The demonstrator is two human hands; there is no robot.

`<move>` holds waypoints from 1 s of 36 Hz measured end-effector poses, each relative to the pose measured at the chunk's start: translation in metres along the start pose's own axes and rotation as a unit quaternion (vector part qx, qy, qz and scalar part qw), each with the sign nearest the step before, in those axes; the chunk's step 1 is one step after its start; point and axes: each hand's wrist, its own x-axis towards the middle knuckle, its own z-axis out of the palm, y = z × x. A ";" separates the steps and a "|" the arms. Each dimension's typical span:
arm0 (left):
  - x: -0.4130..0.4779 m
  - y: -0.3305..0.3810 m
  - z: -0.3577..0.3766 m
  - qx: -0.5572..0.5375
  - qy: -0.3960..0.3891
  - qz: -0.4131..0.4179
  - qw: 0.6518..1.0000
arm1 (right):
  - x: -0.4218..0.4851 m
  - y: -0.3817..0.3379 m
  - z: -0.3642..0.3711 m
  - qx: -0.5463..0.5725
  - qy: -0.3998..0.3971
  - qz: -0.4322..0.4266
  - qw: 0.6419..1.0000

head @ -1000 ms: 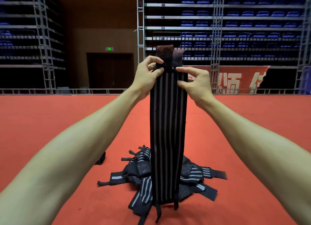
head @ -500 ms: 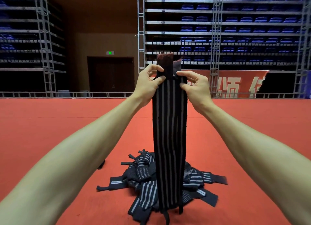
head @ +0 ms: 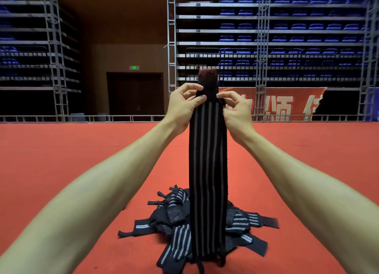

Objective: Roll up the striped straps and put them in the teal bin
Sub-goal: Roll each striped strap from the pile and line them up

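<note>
A long black strap with grey stripes (head: 207, 171) hangs straight down in front of me, its dark fuzzy end tab sticking up above my fingers. My left hand (head: 183, 105) pinches the strap's top left edge. My right hand (head: 235, 107) pinches the top right edge. Below, a pile of several more striped straps (head: 176, 218) lies tangled on the red floor, partly hidden behind the hanging strap. No teal bin is in view.
Red carpeted floor (head: 61, 171) spreads all around the pile. A low metal railing (head: 82, 117) runs along its far edge, with scaffold towers, blue seating tiers and a red banner (head: 287, 103) behind.
Both hands have drawn closer together at the strap's top, the fingers curling more tightly over the edges. The strap hangs slightly lower over the pile.
</note>
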 end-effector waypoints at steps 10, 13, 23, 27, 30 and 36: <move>0.004 -0.012 0.003 0.062 0.053 0.031 0.996 | -0.004 -0.004 0.002 0.081 -0.001 0.049 0.996; 0.003 -0.011 0.005 0.067 0.055 0.035 0.996 | -0.004 -0.004 0.002 0.102 0.010 0.055 0.993; 0.003 -0.018 0.007 0.106 0.052 0.065 0.991 | -0.007 -0.005 0.000 0.011 -0.012 0.002 1.000; -0.003 -0.017 0.008 0.122 -0.013 0.046 0.991 | -0.009 -0.001 -0.001 -0.009 -0.002 0.001 1.000; -0.009 -0.021 0.008 0.157 -0.062 0.041 0.985 | -0.010 0.003 0.000 -0.012 -0.002 -0.002 1.000; -0.013 -0.029 0.006 0.188 -0.052 0.086 0.977 | -0.009 0.005 0.003 -0.056 -0.010 -0.014 0.998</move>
